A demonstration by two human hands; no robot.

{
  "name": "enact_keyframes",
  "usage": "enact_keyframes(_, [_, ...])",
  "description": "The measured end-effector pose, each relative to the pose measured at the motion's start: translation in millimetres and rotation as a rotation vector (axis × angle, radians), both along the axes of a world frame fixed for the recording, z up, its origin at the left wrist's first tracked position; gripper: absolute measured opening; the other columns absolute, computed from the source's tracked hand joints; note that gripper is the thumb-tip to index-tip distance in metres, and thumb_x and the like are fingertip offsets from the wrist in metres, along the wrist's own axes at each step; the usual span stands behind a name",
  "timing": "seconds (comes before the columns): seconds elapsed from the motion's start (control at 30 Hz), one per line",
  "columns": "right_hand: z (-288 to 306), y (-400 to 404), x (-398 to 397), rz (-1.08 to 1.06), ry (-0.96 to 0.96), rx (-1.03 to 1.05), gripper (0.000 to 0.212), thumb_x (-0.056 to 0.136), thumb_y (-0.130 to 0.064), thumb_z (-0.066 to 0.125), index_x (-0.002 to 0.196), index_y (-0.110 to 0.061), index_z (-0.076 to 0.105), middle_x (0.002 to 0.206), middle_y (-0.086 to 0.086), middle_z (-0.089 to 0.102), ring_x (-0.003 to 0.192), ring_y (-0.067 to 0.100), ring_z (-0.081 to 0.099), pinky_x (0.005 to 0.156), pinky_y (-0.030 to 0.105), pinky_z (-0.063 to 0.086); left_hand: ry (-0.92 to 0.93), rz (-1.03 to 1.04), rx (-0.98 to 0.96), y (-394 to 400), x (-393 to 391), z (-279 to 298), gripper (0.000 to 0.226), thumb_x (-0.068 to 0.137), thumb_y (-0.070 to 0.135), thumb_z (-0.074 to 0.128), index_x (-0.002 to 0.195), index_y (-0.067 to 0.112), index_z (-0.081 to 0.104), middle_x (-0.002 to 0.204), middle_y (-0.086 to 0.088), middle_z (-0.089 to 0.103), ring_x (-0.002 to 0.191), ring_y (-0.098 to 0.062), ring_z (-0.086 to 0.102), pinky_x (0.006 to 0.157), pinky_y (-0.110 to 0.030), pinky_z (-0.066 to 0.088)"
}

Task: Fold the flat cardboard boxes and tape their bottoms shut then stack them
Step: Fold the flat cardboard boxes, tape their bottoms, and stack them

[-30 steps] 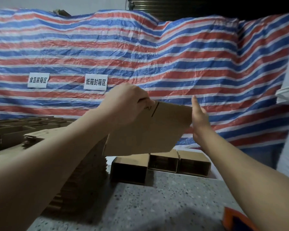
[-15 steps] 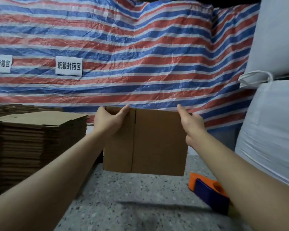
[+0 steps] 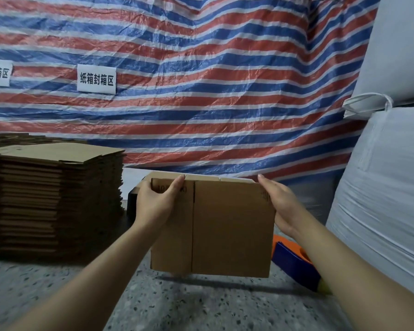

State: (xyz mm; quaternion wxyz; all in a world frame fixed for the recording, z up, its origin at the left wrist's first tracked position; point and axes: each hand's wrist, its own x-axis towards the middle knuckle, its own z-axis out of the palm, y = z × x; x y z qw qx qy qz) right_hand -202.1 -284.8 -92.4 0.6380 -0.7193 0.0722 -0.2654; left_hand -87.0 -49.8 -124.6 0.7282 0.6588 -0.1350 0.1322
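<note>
Aloft, cardboard box: left hand grips its edge, right hand's fingers straight.

The box, held between the left hand and right hand, hangs above the speckled floor, with open floor beneath and toward the camera. A tall stack of flat cardboard blocks the left. White sacks wall off the right, with the tape dispenser at their foot. The tarp closes the back.
</note>
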Motion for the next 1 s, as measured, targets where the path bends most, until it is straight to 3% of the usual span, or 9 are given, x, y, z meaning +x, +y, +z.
enact_keyframes(0.13, [-16,0,7,-0.007,0.050,0.040,0.040,0.103,-0.039,0.051,0.115,-0.007,0.072,0.089,0.008,0.076,0.081,0.019,0.073,0.067,0.031,0.055,0.003,0.020,0.043,-4,-1,-12,0.056,0.072,0.061,0.075,0.109,0.024,0.056,0.099,0.009,0.062,0.093,-0.007,0.059,0.072,-0.025,0.048])
enact_keyframes(0.23, [-35,0,9,-0.032,0.088,0.051,0.045,0.104,-0.042,0.047,0.111,-0.005,0.071,0.089,0.008,0.074,0.085,0.020,0.071,0.076,0.035,0.053,-0.005,0.044,0.056,-9,-6,-24,0.053,0.074,0.060,0.075,0.111,0.031,0.049,0.101,0.015,0.058,0.096,-0.003,0.056,0.088,-0.034,0.050])
enact_keyframes(0.3, [-35,-3,8,0.025,0.063,0.065,0.048,0.104,-0.043,0.044,0.114,-0.004,0.070,0.096,0.010,0.073,0.095,0.024,0.069,0.084,0.039,0.052,0.026,0.063,0.076,-10,-5,-24,0.061,0.073,0.066,0.073,0.115,0.031,0.047,0.109,0.010,0.059,0.106,-0.014,0.058,0.096,-0.042,0.048])
enact_keyframes(0.4, [-33,-10,4,0.171,0.007,0.117,0.054,0.104,-0.048,0.035,0.113,-0.012,0.073,0.104,0.012,0.074,0.098,0.022,0.070,0.082,0.037,0.054,0.135,0.077,0.138,-11,-1,-19,0.083,0.070,0.073,0.068,0.132,0.024,0.041,0.128,-0.003,0.054,0.121,-0.028,0.051,0.103,-0.054,0.043])
enact_keyframes(0.57, [-36,-18,-1,0.326,0.062,0.179,0.049,0.103,-0.046,0.037,0.113,-0.015,0.074,0.098,0.009,0.073,0.092,0.019,0.071,0.083,0.038,0.053,0.143,0.044,0.038,-16,-5,-20,0.082,0.077,0.063,0.070,0.139,0.023,0.036,0.131,-0.005,0.051,0.120,-0.027,0.050,0.105,-0.050,0.043])
enact_keyframes(0.73, [-40,-12,-1,0.381,0.068,0.181,0.058,0.104,-0.051,0.031,0.129,-0.012,0.066,0.113,0.014,0.070,0.104,0.025,0.067,0.092,0.046,0.049,0.136,0.044,0.031,-16,-9,-21,0.089,0.075,0.068,0.068,0.142,0.020,0.034,0.136,-0.007,0.048,0.127,-0.028,0.045,0.108,-0.051,0.039])
enact_keyframes(0.9, [-31,3,4,0.222,0.044,0.095,0.063,0.104,-0.053,0.032,0.126,-0.003,0.063,0.107,0.015,0.069,0.103,0.026,0.065,0.087,0.044,0.052,0.136,-0.006,0.021,-14,-2,-17,0.093,0.078,0.068,0.064,0.149,0.021,0.027,0.138,-0.005,0.048,0.126,-0.026,0.047,0.108,-0.049,0.039])
enact_keyframes(1.0, [-32,14,7,0.073,0.063,0.079,0.065,0.103,-0.056,0.032,0.122,-0.003,0.065,0.109,0.019,0.072,0.107,0.030,0.068,0.086,0.045,0.055,0.166,-0.118,0.037,-12,3,-10,0.075,0.088,0.060,0.057,0.148,0.022,0.031,0.131,-0.001,0.053,0.117,-0.021,0.050,0.102,-0.043,0.040])
